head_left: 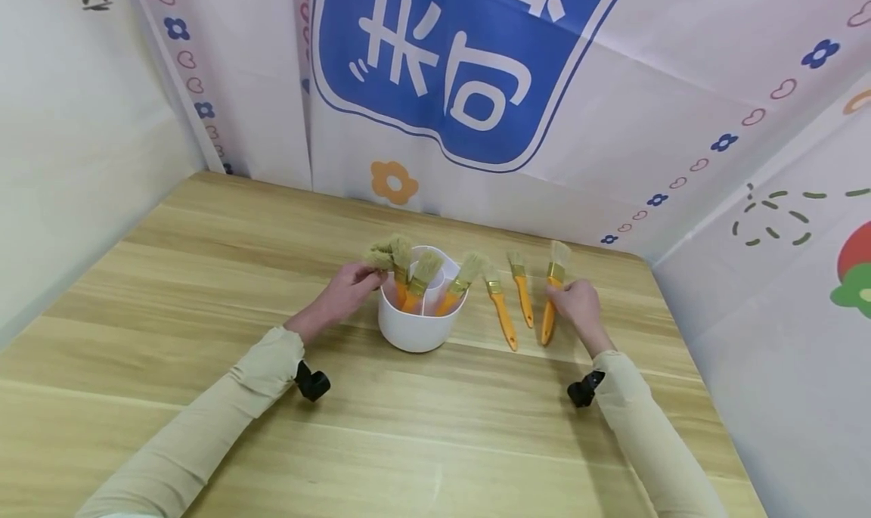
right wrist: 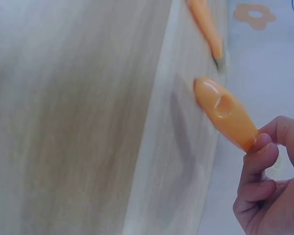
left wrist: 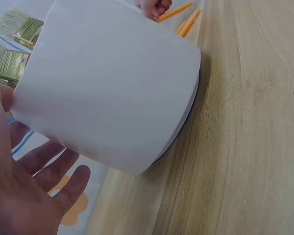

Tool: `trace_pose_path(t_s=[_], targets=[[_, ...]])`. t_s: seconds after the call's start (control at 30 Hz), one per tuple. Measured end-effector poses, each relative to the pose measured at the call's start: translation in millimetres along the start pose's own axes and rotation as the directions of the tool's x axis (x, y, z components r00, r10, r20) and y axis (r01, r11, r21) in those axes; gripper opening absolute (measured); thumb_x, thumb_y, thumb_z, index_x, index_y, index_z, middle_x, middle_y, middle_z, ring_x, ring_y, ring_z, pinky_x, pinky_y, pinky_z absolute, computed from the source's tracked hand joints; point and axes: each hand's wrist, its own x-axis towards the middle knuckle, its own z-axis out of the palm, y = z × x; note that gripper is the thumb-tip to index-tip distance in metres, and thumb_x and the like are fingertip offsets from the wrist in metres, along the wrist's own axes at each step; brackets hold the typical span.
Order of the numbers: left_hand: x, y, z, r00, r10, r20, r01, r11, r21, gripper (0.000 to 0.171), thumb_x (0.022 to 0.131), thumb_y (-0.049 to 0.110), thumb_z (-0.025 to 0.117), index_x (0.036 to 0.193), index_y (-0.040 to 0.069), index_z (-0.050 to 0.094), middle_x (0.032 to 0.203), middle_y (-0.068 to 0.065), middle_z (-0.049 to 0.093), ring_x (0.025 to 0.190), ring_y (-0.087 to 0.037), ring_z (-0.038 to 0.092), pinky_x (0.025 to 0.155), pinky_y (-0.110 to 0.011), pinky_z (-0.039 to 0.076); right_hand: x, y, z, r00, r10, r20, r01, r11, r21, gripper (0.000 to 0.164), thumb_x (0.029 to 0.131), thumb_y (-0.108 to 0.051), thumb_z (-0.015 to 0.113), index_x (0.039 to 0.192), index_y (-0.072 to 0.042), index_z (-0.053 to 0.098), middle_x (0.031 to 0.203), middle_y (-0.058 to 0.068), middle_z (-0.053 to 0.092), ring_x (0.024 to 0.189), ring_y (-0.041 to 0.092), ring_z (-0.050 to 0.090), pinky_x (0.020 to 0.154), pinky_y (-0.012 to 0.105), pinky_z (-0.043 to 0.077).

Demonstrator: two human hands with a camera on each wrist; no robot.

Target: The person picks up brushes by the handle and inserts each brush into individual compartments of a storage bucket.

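A white divided holder (head_left: 416,333) stands upright on the table, with several orange-handled paintbrushes (head_left: 425,270) in it, bristles up. My left hand (head_left: 345,291) holds the holder's left rim; in the left wrist view the thumb lies at the rim near the brush ferrules, and the other fingers spread along the wall (left wrist: 108,88). To the right, my right hand (head_left: 578,304) pinches a paintbrush (head_left: 548,317) by its orange handle, bristles pointing away. In the right wrist view, the handle's end with its hole (right wrist: 225,107) is raised above the table.
Two more paintbrushes, one (head_left: 503,317) beside the holder and another (head_left: 522,299) further right, lie between the holder and my right hand. Printed sheets (head_left: 245,87) wall in the wooden table (head_left: 408,427) at the back and both sides.
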Motion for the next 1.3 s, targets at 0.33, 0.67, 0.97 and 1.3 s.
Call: trace_pose_path(t_s=[0.33, 0.67, 0.97, 1.3], targets=[[0.7, 0.3, 0.3, 1.000, 0.005, -0.003, -0.005, 1.000, 0.009, 0.039, 0.098, 0.016, 0.042, 0.131, -0.004, 0.050, 0.131, -0.024, 0.053, 0.119, -0.036, 0.053, 0.097, -0.050, 0.047, -13.8, -9.4, -1.0, 0.997, -0.063, -0.051, 0.068, 0.992, 0.108, 0.026, 0.083, -0.029, 0.054, 0.072, -0.006, 0.063, 0.060, -0.002, 0.060, 0.052, 0.009, 0.052, 0.048, 0.021, 0.042], [2.5, -2.2, 1.3, 1.000, -0.008, 0.003, 0.008, 1.000, -0.010, 0.040, 0.098, 0.017, 0.041, 0.132, -0.004, 0.048, 0.133, -0.025, 0.051, 0.122, -0.038, 0.050, 0.098, -0.051, 0.046, -28.6, -26.4, -0.7, 0.992, -0.111, -0.065, 0.124, 0.956, 0.265, 0.021, 0.083, -0.023, 0.055, 0.080, -0.003, 0.063, 0.060, -0.003, 0.062, 0.056, 0.018, 0.062, 0.046, 0.021, 0.047], [4.9, -1.6, -0.5, 1.000, 0.006, -0.025, -0.007, 1.000, -0.003, 0.037, 0.097, 0.015, 0.041, 0.127, -0.005, 0.051, 0.128, -0.025, 0.055, 0.117, -0.035, 0.052, 0.097, -0.050, 0.047, -39.4, -47.6, -4.3, 0.982, -0.166, -0.091, 0.187, 0.922, 0.339, 0.020, 0.085, -0.021, 0.059, 0.083, -0.002, 0.061, 0.058, -0.004, 0.061, 0.050, 0.014, 0.058, 0.043, 0.019, 0.044], [4.6, -2.5, 0.2, 1.000, -0.004, -0.023, 0.005, 1.000, 0.030, 0.038, 0.097, 0.017, 0.042, 0.127, -0.004, 0.053, 0.127, -0.024, 0.056, 0.114, -0.036, 0.055, 0.096, -0.049, 0.048, -60.0, -69.3, -4.6, 0.968, -0.213, -0.132, 0.250, 0.850, 0.464, 0.015, 0.083, -0.013, 0.060, 0.085, 0.002, 0.060, 0.050, -0.013, 0.053, 0.044, 0.006, 0.053, 0.043, 0.016, 0.044]])
